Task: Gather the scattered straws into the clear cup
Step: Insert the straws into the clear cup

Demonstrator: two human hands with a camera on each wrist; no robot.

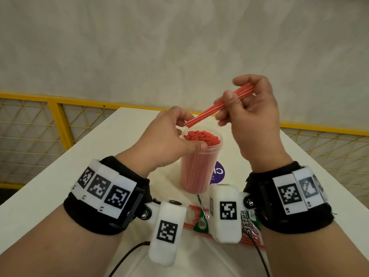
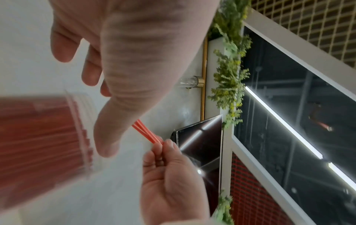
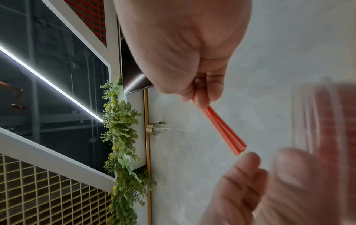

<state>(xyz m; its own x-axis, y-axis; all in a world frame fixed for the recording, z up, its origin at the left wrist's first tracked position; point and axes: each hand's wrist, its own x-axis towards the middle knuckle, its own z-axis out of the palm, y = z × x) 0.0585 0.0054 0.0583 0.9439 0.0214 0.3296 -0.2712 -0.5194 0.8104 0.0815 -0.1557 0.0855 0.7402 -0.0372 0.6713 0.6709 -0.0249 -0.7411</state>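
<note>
Head view: green straw wrapper (image 1: 203, 220) reads "50".

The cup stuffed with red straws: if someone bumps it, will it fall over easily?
Probably not easily. The clear cup looks packed full of red straws, so it is likely fairly heavy for its size. It is tall and narrows toward the base, so a hard knock near the rim might tip it. The left hand grips the rim, which should steady it.

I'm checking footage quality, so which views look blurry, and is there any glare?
Head view: sharp on the clear cup and held straws. Left wrist view: cup smeared by blur, light strip glaring. Right wrist view: left hand and cup blurred.
</note>
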